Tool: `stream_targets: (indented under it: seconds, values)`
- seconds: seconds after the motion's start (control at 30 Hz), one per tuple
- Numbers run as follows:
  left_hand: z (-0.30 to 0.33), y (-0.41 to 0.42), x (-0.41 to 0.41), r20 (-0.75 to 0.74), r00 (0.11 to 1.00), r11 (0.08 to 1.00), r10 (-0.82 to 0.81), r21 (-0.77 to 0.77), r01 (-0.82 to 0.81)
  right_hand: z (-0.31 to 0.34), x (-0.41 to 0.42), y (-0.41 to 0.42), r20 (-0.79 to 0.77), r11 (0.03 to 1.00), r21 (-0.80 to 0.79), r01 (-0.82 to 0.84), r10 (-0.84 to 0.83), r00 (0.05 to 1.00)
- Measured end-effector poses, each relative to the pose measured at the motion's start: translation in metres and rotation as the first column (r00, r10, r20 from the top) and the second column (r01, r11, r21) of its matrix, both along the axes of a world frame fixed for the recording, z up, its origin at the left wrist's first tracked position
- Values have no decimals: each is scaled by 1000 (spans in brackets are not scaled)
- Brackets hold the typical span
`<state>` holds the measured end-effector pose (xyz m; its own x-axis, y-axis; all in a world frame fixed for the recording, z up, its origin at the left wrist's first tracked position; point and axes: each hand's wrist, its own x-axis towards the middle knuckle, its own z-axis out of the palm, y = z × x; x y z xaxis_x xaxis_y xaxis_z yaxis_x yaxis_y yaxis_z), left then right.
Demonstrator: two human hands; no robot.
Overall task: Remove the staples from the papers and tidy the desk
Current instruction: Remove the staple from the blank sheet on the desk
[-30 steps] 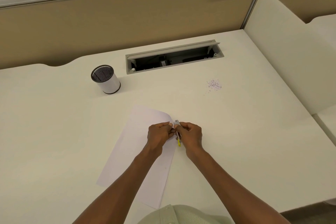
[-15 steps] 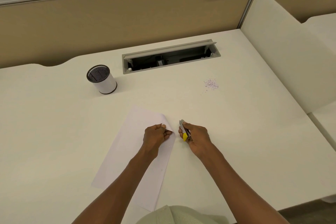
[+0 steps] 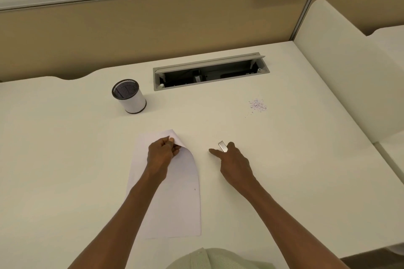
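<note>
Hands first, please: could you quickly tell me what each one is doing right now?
Left hand: pinching the lifted corner of the paper.
Right hand: holding the staple remover, forefinger extended.

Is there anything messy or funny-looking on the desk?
Yes. A little heap of pulled staples lies loose on the desk, off to the right, not in the cup. The paper also has its top corner curled over where the left hand pinches it.

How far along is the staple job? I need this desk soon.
Done: a pile of pulled staples lies on the desk. In hand: the left hand pinches the papers' corner; the right hand holds the staple remover. Left: tidying staples and papers.
</note>
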<state>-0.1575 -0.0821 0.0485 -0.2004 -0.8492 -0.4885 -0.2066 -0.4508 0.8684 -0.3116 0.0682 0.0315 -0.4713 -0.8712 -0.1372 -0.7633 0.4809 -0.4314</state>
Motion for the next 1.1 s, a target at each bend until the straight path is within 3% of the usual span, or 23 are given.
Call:
stream_targets:
  seconds: [0.23,0.53,0.7,0.8,0.93,1.1]
  values:
    - [15,-18,10,-70,994,996,86,-4,-86,-19,0,-4,-242,990,-25,-142,132,961]
    - [16,-22,5,-109,988,994,109,18,-107,-11,-46,-15,-301,999,-13,46,-48,952]
    - [17,-20,5,-122,988,996,89,10,-89,-8,-93,-29,-203,983,100,153,-130,970]
    - [17,-21,5,-125,988,996,90,10,-89,-2,-124,-40,72,969,163,187,-200,977]
    - [16,-21,4,-126,987,995,97,22,-94,4,-143,-38,257,960,-6,281,-270,928]
    - [17,-21,2,-132,987,995,97,34,-93,-5,-140,-36,440,905,-82,418,-344,830]
